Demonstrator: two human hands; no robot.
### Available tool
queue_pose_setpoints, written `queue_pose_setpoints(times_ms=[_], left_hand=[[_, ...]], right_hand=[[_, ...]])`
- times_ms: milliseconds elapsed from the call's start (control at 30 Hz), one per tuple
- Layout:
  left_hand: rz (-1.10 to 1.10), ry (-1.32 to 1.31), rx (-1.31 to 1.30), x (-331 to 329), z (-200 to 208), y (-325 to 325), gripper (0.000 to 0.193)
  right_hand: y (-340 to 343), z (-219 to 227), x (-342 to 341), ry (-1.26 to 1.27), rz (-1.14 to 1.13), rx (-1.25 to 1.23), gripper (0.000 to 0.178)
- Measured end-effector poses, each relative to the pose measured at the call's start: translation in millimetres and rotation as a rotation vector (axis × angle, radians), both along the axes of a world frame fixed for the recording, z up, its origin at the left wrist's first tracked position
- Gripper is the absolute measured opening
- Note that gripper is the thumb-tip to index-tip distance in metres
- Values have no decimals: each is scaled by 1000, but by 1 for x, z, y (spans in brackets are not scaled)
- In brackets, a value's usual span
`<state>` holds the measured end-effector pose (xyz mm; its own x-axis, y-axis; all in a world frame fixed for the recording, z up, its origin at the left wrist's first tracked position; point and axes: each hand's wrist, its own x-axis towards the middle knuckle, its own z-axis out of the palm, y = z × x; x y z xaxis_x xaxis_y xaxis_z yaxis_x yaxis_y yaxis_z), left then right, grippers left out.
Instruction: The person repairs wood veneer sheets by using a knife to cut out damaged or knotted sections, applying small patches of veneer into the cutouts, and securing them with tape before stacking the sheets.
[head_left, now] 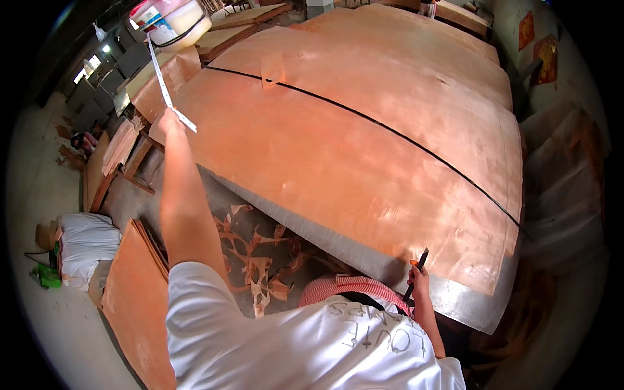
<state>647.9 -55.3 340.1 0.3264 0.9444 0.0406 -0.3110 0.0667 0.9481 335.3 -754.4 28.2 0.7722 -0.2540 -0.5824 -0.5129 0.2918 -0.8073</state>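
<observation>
At the far left, my left hand [171,121] is closed on a narrow white strip with dark marks along it [160,81]. Its upper end reaches a white bucket [177,25]; whether they touch, I cannot tell. Close to my body, my right hand [419,279] grips a black stick-like tool with an orange part [423,259], its dark tip pointing up over the near edge of the table. A wide sheet of thin reddish-brown wood veneer [364,175] covers most of the table. Across it runs a long thin black strip [383,123], passing by a small loose veneer piece [273,69].
Bare metal tabletop [461,305] shows along the near edge. Torn veneer scraps [260,270] litter the floor below. Stacked veneer sheets [136,292] lean at the lower left, beside a white sack [88,244]. Clear plastic sheeting [559,175] hangs on the right.
</observation>
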Motion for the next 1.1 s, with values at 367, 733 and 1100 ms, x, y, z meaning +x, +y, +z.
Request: queue_pose_setpoints(times_ms=[367,733,1100], left_hand=[[-32,-82,-374,-53,-176,75,18],[-1053,188,-400,-76,-161,-175,31],[-1630,218,-760,-184,-240,-441,39]], right_hand=[[55,4,26,-12,151,32,20],[109,30,71,-98,332,-201,16],[112,62,57,-234,265,-20,34]])
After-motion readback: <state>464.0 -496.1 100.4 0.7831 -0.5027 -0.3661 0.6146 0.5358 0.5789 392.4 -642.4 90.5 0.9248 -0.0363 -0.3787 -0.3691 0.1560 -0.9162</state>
